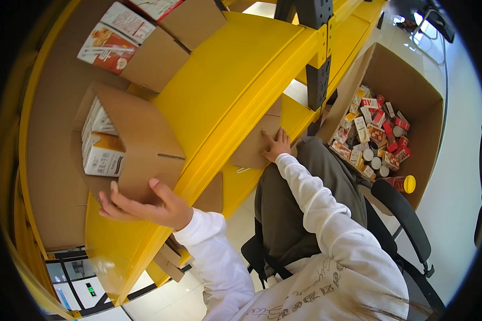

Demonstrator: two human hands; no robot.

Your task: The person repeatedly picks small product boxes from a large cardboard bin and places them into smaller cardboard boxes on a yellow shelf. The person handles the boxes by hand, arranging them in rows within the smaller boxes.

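On the yellow shelf [235,59] an open cardboard box [147,142] holds several upright drink cartons, the nearest a white and orange carton [105,156]. My left hand [144,206] is at the box's near end, fingers apart and thumb raised, with nothing in it. Whether its fingertips touch the cardboard I cannot tell. Lower down and to the right, my right hand [277,145] lies with fingers spread against another cardboard box [251,142] on the level below. That box's inside is hidden by the upper shelf.
Farther back on the upper shelf stand more boxes, one with a red and white carton [110,51] showing. A large cardboard bin [436,107] full of mixed small cartons and cans stands on the floor at right. A black post [318,80] and chair armrest [407,208] stand nearby.
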